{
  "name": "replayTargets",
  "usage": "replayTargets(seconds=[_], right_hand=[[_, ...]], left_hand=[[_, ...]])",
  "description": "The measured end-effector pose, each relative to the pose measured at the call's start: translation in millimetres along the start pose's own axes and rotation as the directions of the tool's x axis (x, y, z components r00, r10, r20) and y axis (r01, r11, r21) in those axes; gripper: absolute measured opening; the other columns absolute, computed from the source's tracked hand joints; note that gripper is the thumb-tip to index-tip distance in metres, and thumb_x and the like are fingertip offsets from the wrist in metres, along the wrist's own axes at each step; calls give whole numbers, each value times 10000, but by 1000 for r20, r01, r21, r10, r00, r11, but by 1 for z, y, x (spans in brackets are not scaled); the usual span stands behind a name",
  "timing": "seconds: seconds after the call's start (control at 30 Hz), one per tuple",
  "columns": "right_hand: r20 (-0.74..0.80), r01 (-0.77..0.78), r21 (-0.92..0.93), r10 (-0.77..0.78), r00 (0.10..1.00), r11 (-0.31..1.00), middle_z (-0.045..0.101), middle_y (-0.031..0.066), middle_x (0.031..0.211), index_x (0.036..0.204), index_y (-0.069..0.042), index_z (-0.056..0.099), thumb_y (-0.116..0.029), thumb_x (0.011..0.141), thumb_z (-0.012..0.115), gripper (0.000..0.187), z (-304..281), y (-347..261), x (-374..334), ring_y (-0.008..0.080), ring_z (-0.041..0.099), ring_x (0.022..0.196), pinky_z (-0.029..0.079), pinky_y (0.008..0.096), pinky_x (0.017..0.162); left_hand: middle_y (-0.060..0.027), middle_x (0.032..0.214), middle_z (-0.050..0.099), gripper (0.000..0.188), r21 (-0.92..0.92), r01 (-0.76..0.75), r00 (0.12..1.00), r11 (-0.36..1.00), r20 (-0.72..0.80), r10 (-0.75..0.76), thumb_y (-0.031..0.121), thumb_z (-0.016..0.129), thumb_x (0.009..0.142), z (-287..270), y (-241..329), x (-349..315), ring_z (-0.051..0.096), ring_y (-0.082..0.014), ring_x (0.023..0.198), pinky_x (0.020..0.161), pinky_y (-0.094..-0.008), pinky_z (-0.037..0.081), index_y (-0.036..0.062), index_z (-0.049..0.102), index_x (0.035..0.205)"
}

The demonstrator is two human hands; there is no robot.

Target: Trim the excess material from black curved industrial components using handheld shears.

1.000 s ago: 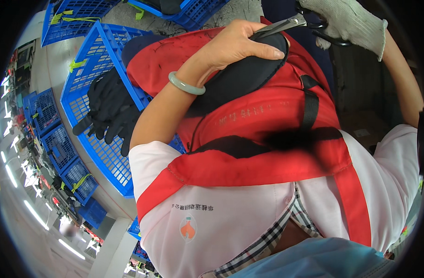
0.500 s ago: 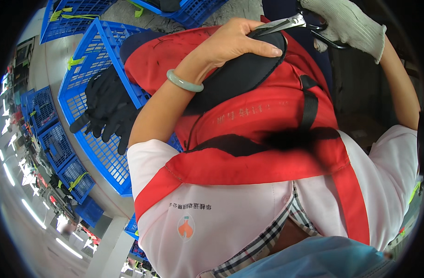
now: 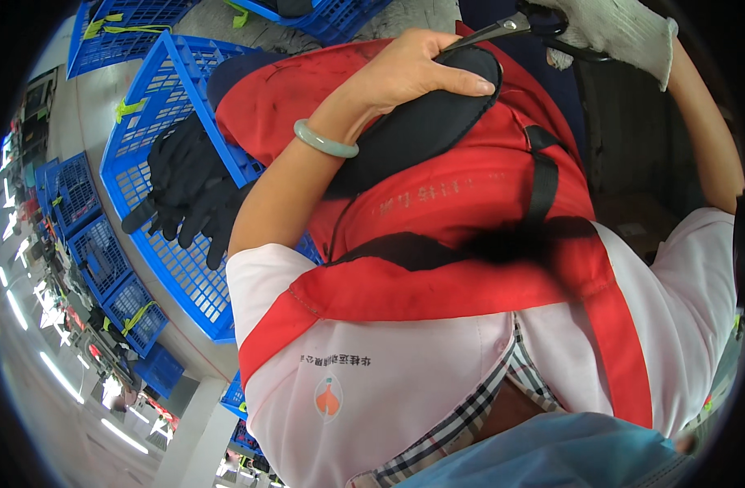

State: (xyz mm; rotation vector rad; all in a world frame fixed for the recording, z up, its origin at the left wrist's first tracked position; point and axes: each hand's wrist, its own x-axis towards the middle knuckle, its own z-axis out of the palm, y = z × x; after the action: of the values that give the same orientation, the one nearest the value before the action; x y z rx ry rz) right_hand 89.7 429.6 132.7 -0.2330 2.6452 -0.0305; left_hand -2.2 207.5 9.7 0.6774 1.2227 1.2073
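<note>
Black padded piece [image 3: 425,114] lying on the red apron over the lap, pressed down under the bare left hand [image 3: 409,69], fingers [image 3: 462,81] curling over its upper edge; gloved right hand [image 3: 612,24] closing around the black handles of the scissors [image 3: 523,28], blades touching the pad's top rim; hand and scissors sitting slightly higher toward the frame's top than 0.5 s ago, pad staying put; showing 1 pad, 1 scissors, 1 green bangle [image 3: 325,140], 1 bunch of black gloves [image 3: 189,191] draping over a blue crate [image 3: 145,163].

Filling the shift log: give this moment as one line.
left hand: presses black pad | right hand: gloved, grips scissors at pad edge | blue crate: black gloves
</note>
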Motion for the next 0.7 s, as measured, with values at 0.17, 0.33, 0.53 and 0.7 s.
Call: replayTargets(seconds=[0.17,0.33,0.53,0.7], right_hand=[[66,-141,718,135,989,682,597,83,704,988,-5,532,-253,807,708,354,28,1,20,220,607,616,469,302,532],[-263,278,955,-140,955,100,668,82,919,1332,-71,499,-234,945,515,421,98,-44,60,78,624,598,522,182,525],[-531,356,717,-138,836,-599,566,186,1057,1226,-9,409,-353,933,476,458,83,18,73,311,630,808,492,437,741],[-637,668,743,352,686,44,610,39,786,1188,-11,559,-151,850,697,391,61,-73,88,102,573,633,454,248,575]], left_hand=[[-40,856,669,218,-168,-133,984,977,-143,110,109,710,828,-9,-6,-1,627,-87,729,625,-211,514,-4,668,1010],[-26,854,635,168,127,-352,740,927,-568,359,93,593,920,-30,-11,-9,586,-83,741,679,-210,477,-27,628,1031],[-98,719,638,107,418,-596,671,686,-210,711,42,694,770,32,52,-134,611,-187,662,647,-286,480,-29,640,710],[-83,1090,639,353,113,-460,722,881,-530,445,13,645,802,17,2,-81,612,-173,958,825,-299,484,-6,586,1150]])
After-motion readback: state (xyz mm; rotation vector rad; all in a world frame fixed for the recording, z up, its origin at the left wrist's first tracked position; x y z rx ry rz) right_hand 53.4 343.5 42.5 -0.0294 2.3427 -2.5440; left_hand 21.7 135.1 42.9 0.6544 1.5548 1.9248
